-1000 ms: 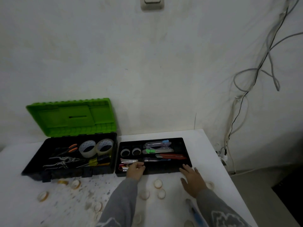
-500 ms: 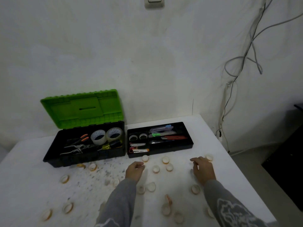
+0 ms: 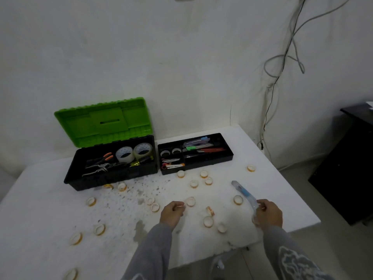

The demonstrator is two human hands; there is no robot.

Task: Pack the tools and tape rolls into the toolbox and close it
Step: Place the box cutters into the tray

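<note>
Toolbox [image 3: 113, 178] stands open at the back left of the desk [image 3: 50, 199], against the wall, with its lid [image 3: 103, 122] tipped up.

Materials:
- The toolbox body is matt black plastic. The lid is bright green, moulded and ribbed.
- Two large tape rolls [image 3: 124, 155] of clear film on wide cores stand on edge inside.
- Beside them lie pliers [image 3: 105, 157] with orange grips, plus other dark metal tools I could not identify.
- The tray [image 3: 212, 162] is black, shallow and divided. It lies out of the box, just beside it on the right, and holds slim coloured tools and two small rings.
- The desk top is white and speckled with stains.

Progress (judged): the heavier tools are packed. Many small tape rolls [image 3: 190, 201], thin yellowish rings, are scattered across the desk, some flat and some on edge. The loose rolls, seating the tray and shutting the lid remain.

Hands:
- Right hand [image 3: 268, 214]: fingers [image 3: 261, 205] are clamped on the near end of a cutter [image 3: 243, 191]. It is long and translucent with a blue slider, and its tip points toward the tray.
- Left hand [image 3: 172, 214]: fingers are curled in, just beside one small roll. I cannot tell whether they hold anything.
</note>
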